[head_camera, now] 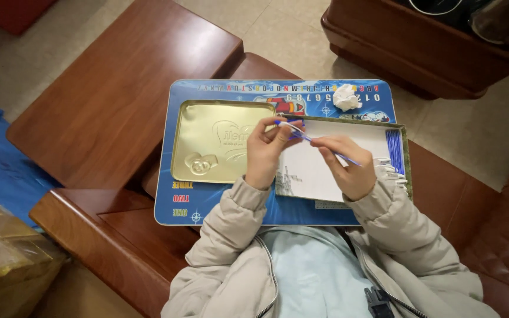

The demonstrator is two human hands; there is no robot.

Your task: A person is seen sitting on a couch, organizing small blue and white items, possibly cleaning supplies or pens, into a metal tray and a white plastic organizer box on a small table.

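Over the open tin box (pixel 400 138) on my lap board (pixel 219 203), I am pinching a thin blue stick (pixel 319 144) between my left hand (pixel 266 150) and right hand (pixel 346 165); next, I judge, comes laying it beside the blue bundle (pixel 395 152).

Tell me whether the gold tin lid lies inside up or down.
Inside up: the gold tin lid shows its raised rim and mirrored embossing on the blue board.

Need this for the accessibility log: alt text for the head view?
Seen from above, a seated person's left hand and right hand hold a thin blue stick between them over a white-lined box. Beside it, a gold tin lid lies on a blue lap tray with crumpled paper.
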